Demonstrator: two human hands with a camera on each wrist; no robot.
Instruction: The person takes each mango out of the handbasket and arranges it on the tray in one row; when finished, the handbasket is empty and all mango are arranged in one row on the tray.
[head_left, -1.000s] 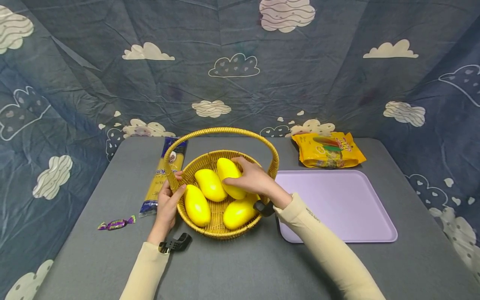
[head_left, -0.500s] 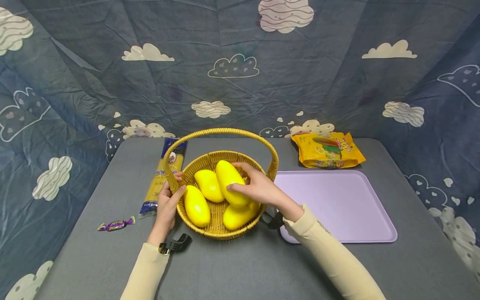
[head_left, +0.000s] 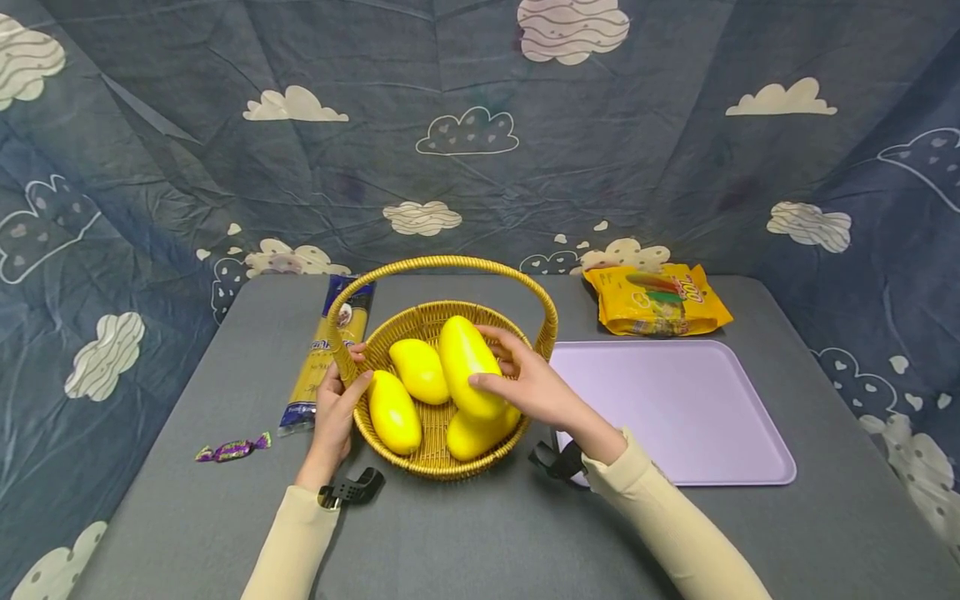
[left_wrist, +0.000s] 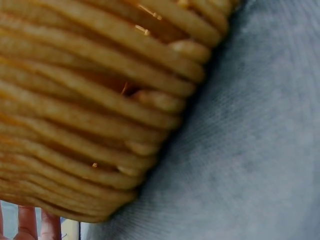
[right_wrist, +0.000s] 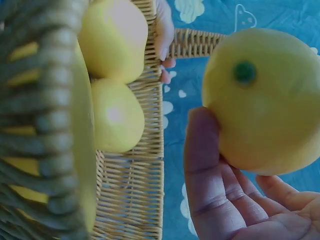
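A yellow mango (head_left: 468, 362) is held in my right hand (head_left: 536, 387), thumb on the near side and fingers on the far side, raised over the right half of a wicker basket (head_left: 435, 471). Its green stem spot shows in the right wrist view, where the mango (right_wrist: 265, 115) is apart from the basket. My left hand (head_left: 333, 412) grips the basket's left rim by the handle base. Inside lie three more mangoes: one at left (head_left: 393, 414), one at the back (head_left: 418, 371), and one at right (head_left: 471, 437), partly hidden by the held one. Woven wall (left_wrist: 90, 110) fills much of the left wrist view.
A lilac tray (head_left: 675, 417) lies right of the basket, with a yellow snack bag (head_left: 656, 302) behind it. Left of the basket are a pack of spaghetti (head_left: 311, 375) and a purple wrapped candy (head_left: 233, 449). The basket's tall handle (head_left: 442, 262) arches over its back.
My right hand has lifted the mango and drawn it slightly right and closer to the camera, now overlapping the right-hand mango in view. The left hand and basket have stayed put.
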